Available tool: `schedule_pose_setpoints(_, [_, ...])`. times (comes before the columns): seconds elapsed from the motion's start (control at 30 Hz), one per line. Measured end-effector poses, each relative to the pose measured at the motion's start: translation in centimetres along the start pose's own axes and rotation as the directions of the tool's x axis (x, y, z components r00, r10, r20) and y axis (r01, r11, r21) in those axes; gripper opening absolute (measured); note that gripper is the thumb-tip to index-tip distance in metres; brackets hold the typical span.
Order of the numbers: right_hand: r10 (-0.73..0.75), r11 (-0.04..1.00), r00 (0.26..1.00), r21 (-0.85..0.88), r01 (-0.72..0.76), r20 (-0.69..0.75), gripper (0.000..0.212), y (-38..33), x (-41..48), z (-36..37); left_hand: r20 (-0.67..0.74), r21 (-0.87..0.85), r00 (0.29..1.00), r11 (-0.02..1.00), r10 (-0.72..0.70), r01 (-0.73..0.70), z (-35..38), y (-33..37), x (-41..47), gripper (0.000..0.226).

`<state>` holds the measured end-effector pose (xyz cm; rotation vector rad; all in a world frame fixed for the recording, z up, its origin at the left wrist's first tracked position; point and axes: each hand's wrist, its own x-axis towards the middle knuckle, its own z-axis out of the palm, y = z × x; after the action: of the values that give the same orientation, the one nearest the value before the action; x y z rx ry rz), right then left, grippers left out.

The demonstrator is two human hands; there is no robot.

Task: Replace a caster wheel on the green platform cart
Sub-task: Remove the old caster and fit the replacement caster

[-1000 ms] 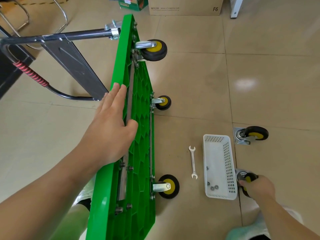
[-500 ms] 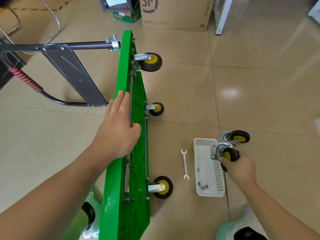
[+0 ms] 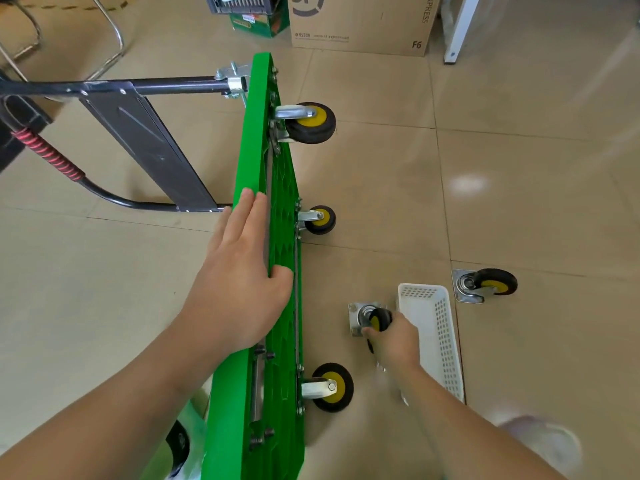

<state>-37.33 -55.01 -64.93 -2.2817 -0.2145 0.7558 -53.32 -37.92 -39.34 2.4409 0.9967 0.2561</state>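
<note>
My left hand (image 3: 242, 278) lies flat, fingers straight, steadying the cart (image 3: 258, 133) on its side. My right hand (image 3: 394, 341) grips a caster (image 3: 375, 318) by its wheel, between cart and basket (image 3: 433, 327). If my press slackens while I seat the plate, the cart could topple. Beyond lies a spare caster (image 3: 488, 284).

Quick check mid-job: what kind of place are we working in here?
Probably an office or storeroom, indoors. It has a glossy tiled floor, a cardboard shipping box standing on it, and a chrome chair frame at the far left.
</note>
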Motion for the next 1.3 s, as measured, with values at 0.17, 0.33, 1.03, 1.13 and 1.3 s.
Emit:
schedule_pose_setpoints(0.17, [0.062, 0.997, 0.998, -0.04, -0.063, -0.028, 0.03, 1.7, 2.0, 2.3, -0.01, -0.017, 1.0, 1.0, -0.005, 0.005, 0.0, 0.0, -0.1, 0.092])
schedule_pose_setpoints(0.33, [-0.01, 1.0, 0.998, -0.01, 0.01, -0.055, 0.042, -0.2, 6.3, 3.1, -0.008, -0.032, 1.0, 0.999, -0.018, 0.018, -0.1, 0.2, -0.2, 0.092])
schedule_pose_setpoints(1.03, [0.161, 0.981, 0.987, -0.109, -0.163, -0.023, 0.058, 1.0, 6.4, 4.2, -0.014, 0.008, 1.0, 1.0, -0.003, 0.003, 0.3, 0.0, 0.2, 0.093])
schedule_pose_setpoints(1.13, [0.147, 0.985, 0.989, -0.09, -0.145, 0.014, 0.061, 0.3, 5.6, 3.7, -0.022, 0.023, 1.0, 1.0, 0.007, -0.007, 0.3, -0.2, 0.2, 0.096])
schedule_pose_setpoints(1.3, [0.075, 0.985, 0.997, -0.156, -0.074, -0.002, 0.049, -1.1, 5.2, 1.6, -0.035, 0.032, 0.999, 0.999, 0.014, -0.013, 0.3, -0.2, 0.0, 0.097])
